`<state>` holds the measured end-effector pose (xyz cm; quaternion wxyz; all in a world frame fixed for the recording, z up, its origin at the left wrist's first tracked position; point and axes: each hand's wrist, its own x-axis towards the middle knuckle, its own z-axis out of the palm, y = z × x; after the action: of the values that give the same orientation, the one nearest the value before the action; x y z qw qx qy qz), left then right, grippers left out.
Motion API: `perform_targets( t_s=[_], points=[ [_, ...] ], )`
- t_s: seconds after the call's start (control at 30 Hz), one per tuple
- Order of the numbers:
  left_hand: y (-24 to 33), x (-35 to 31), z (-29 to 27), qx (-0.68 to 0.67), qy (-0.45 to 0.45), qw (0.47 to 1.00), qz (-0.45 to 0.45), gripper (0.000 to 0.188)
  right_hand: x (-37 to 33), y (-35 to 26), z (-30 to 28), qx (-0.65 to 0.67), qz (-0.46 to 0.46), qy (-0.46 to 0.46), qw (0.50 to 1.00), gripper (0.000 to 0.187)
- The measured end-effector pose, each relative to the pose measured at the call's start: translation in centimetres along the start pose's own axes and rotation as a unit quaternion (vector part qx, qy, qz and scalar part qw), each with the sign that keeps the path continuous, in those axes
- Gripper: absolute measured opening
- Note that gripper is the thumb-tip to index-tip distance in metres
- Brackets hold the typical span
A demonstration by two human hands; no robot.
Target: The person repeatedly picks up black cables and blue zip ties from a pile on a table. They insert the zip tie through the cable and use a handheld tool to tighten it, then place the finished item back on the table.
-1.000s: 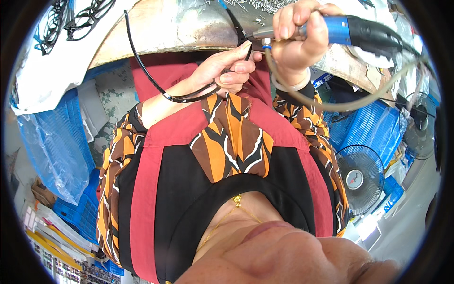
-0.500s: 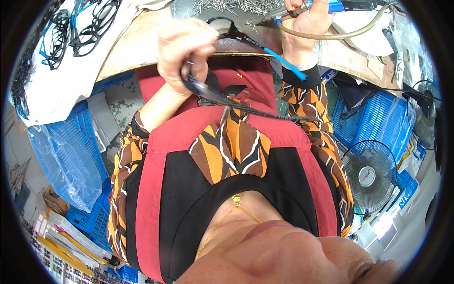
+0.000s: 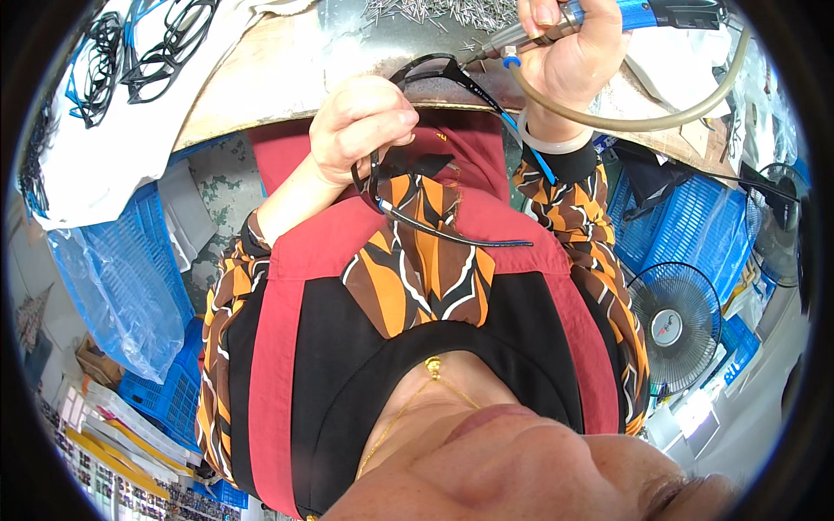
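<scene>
The left hand [image 3: 363,126] is clamped on a black glasses frame [image 3: 475,86], its fingers curled tightly around one side, the back of the hand turned up. The frame is held in the air at the near edge of the worktop [image 3: 343,43], in front of the chest. One rim points away from the body; from its hinge a temple with a blue end slants down toward the right wrist. The other temple curves out beneath the left hand and across the patterned collar.

The right hand [image 3: 578,65] is closed around a driver [image 3: 640,15], silver in front, blue and black behind. Its tip is at the hinge; whether it touches cannot be told. A hose [image 3: 643,124] leaves a blue-ringed fitting near the driver's front and loops round to the right. A pale bracelet [image 3: 556,145] circles the right wrist.

Past the hands, a heap of small metal pins [image 3: 443,10] lies on the worktop. On the left, more frames [image 3: 165,69], black and blue, lie on a white cloth [image 3: 82,178]. Lower down are blue crates [image 3: 682,230] on both sides, and a fan [image 3: 667,328] on the right.
</scene>
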<state>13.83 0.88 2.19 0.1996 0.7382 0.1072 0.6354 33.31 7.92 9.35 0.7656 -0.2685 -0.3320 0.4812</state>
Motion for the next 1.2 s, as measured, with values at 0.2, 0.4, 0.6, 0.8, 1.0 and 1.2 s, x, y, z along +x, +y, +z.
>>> perform_targets(
  t_s=[0.2, 0.4, 0.6, 0.8, 1.0, 1.2],
  points=[
    [0.14, -0.15, 0.11, 0.005, 0.007, 1.000, -0.002, 0.042, -0.04, 0.00, 0.12, -0.025, -0.119, -0.090, 0.988, 0.023],
    [0.31, -0.21, 0.04, 0.012, 0.001, 1.000, -0.005, 0.043, -0.04, 0.08, -0.42, 0.005, -0.072, -0.080, 0.994, 0.027],
    [0.30, -0.26, 0.09, 0.013, 0.003, 1.000, -0.002, 0.044, -0.31, 0.12, -0.08, -0.011, -0.058, -0.065, 0.996, 0.027],
    [0.52, -0.30, 0.08, 0.019, -0.003, 1.000, -0.002, 0.045, -0.40, -0.27, 0.18, 0.014, -0.049, -0.050, 0.997, 0.026],
    [0.65, -0.19, 0.20, 0.018, 0.001, 1.000, 0.007, 0.045, -0.48, -0.29, 0.26, -0.032, -0.054, -0.058, 0.996, 0.026],
    [0.97, -0.24, 0.15, 0.046, -0.006, 0.999, 0.014, 0.044, -0.71, -0.52, 0.27, -0.003, -0.049, -0.043, 0.998, 0.026]
  ],
)
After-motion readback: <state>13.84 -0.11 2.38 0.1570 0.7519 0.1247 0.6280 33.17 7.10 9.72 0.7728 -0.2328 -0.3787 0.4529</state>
